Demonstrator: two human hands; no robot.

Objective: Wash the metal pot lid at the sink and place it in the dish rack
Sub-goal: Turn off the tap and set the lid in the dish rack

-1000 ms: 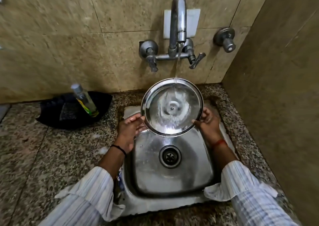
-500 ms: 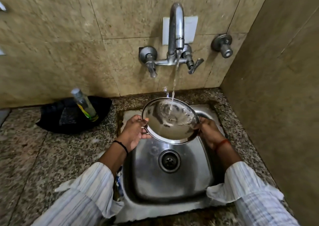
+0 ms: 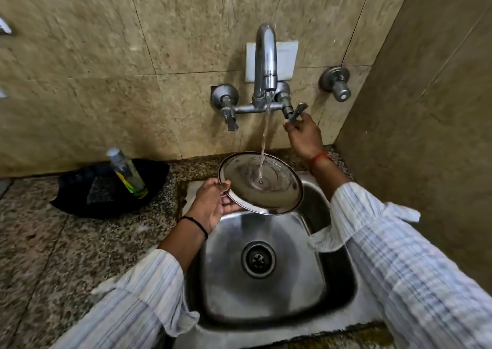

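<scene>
The round metal pot lid (image 3: pixel 269 189) hangs nearly flat over the back of the steel sink (image 3: pixel 266 290), hollow side up. My left hand (image 3: pixel 213 202) grips its left rim. Water runs from the tap spout (image 3: pixel 266 58) onto the lid's centre. My right hand (image 3: pixel 303 133) is raised at the wall, fingers pinched on the right tap handle (image 3: pixel 296 111). No dish rack is in view.
A clear bottle (image 3: pixel 127 173) leans in a black tray (image 3: pixel 111 189) on the speckled granite counter (image 3: pixel 66 242) to the left. A second tap handle (image 3: pixel 229 109) and a wall valve (image 3: pixel 336 82) stick out of the tiled wall. A side wall (image 3: pixel 426 135) closes the right.
My right hand let go of the lid's right rim and rose to the right tap handle. The lid tipped from facing me to nearly flat, held by my left hand alone.
</scene>
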